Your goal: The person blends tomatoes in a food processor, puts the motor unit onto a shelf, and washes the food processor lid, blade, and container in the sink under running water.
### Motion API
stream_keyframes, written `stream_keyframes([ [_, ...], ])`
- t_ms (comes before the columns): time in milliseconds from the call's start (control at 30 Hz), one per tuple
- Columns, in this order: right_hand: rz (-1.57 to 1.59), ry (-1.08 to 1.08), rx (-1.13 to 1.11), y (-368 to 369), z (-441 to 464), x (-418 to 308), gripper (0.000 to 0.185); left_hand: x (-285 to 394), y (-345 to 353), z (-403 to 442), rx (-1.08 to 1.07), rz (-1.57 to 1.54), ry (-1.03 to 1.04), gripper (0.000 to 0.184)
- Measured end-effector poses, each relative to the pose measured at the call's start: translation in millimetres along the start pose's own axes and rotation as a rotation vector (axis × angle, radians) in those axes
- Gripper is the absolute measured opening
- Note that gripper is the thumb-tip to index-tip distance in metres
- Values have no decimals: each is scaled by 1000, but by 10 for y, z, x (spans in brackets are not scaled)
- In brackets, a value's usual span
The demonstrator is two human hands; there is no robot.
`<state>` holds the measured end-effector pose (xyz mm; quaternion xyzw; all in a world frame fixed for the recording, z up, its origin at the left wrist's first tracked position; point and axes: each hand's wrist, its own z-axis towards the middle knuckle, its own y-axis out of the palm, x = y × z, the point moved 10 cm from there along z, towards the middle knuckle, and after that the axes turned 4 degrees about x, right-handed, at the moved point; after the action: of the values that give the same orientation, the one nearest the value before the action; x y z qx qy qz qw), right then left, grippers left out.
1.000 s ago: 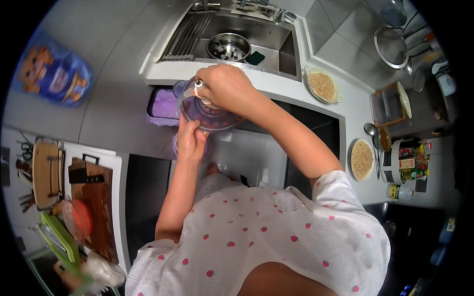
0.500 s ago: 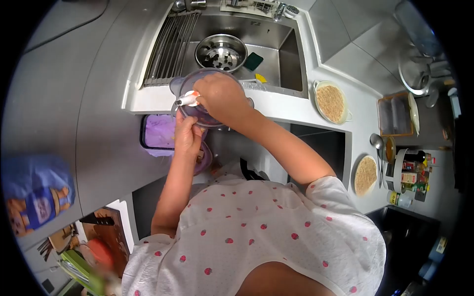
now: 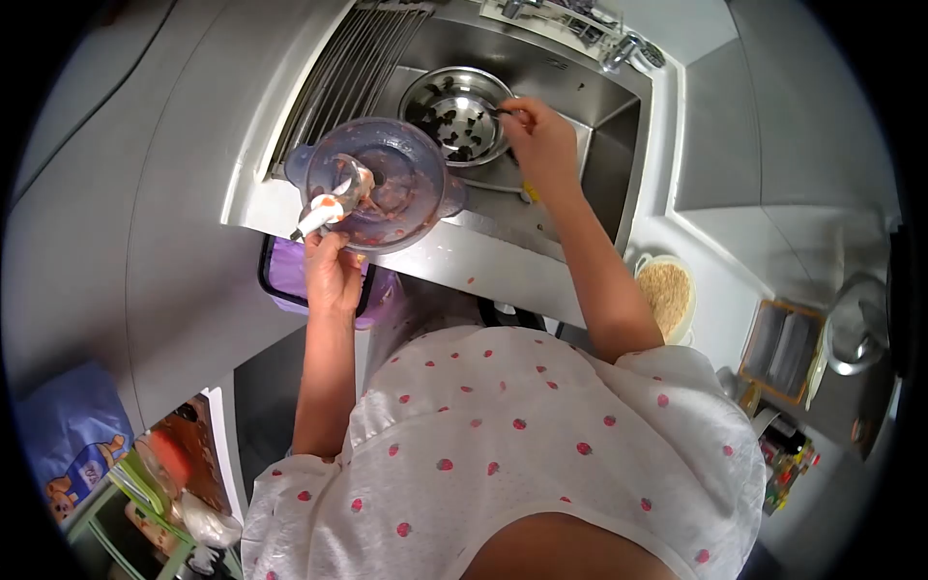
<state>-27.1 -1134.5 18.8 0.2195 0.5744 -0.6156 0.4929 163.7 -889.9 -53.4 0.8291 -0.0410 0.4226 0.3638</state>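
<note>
My left hand (image 3: 332, 273) grips the near edge of a clear plastic bowl (image 3: 411, 179) with reddish bits stuck inside. A white-hubbed blade piece (image 3: 324, 213), smeared with food, rests in that bowl above my fingers. In the sink, my right hand (image 3: 541, 140) is closed at the right rim of a steel bowl (image 3: 411, 104); a small dark thing shows at its fingertips, too small to name. Dark pieces (image 3: 462, 153) lie scattered in the steel bowl.
The sink (image 3: 604, 179) has a roll-up rack (image 3: 338, 87) at its left side. A purple-lined bin (image 3: 290, 275) stands below the counter edge. At right are a dish of pale crumbs (image 3: 665, 295) and an orange-rimmed container (image 3: 781, 348). A faucet (image 3: 623, 50) is at the back.
My right hand has left the plastic bowl and moved right and up to the steel bowl. My left hand still holds the plastic bowl. The view has turned and shifted.
</note>
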Motion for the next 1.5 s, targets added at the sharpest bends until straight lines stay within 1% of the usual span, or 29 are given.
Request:
stream_keyframes([
  [67,-214,30,-55,176,183,749,27,33,32,-2,66,26,6,52],
  [133,-395,256,-235,464,201,1373,36,52,8,10,139,17,7,56],
  [167,-384,251,-244,651,193,1725,36,89,7,25,148,22,18,56],
  [200,-248,468,-273,888,95,2323,36,106,8,43,154,14,7,58],
  [233,-112,687,-302,1068,-9,2700,37,105,15,62,160,7,-8,59],
  [267,-109,691,-309,1142,-4,2718,37,149,84,66,140,-6,1,61],
  [333,339,1067,-253,1400,-262,2903,32,217,76,108,153,10,8,61],
  [367,338,1072,-260,1473,-251,2960,32,236,52,144,161,19,14,61],
  [400,416,1172,-228,1553,-317,3045,27,269,17,196,155,94,54,59],
  [433,496,1271,-191,1629,-401,3111,22,288,-4,226,157,99,49,59],
  [467,495,1284,-188,1670,-421,3202,22,329,-5,244,172,105,65,59],
  [533,519,1285,-224,1774,-431,3331,15,389,-27,276,217,123,97,58],
  [567,517,1305,-218,1765,-487,3369,15,356,-35,303,221,135,81,58],
  [700,562,1251,-79,1640,-388,3227,11,429,-77,388,203,157,60,59],
  [767,585,1234,-16,1555,-413,3194,11,431,-102,442,230,105,42,66],
  [800,557,1253,-8,1480,-450,3156,10,397,-97,481,202,98,45,66],
  [967,533,1272,44,1146,-618,2814,10,393,-89,518,135,72,37,64],
  [1067,463,1259,49,886,-793,2710,5,310,-202,514,83,34,37,63],
  [1167,457,1230,96,540,-896,2437,4,262,-262,556,37,22,27,61],
  [1233,466,1186,135,271,-970,2262,6,267,-300,586,-8,0,59,61],
  [1267,473,1200,169,136,-1028,2215,6,322,-219,598,-33,10,53,61],
  [1333,531,1108,153,-69,-1090,2117,5,297,-213,597,-61,27,36,61],
  [1367,537,1104,187,-184,-1146,2034,5,317,-214,615,-64,41,39,61],
  [1400,599,1075,202,-266,-1177,1896,6,301,-236,646,-92,18,24,59],
  [1433,661,1044,216,-341,-1211,1746,12,296,-232,660,-125,17,15,59],
  [1500,674,1028,281,-533,-1373,1487,10,343,-152,596,-158,49,20,58],
])
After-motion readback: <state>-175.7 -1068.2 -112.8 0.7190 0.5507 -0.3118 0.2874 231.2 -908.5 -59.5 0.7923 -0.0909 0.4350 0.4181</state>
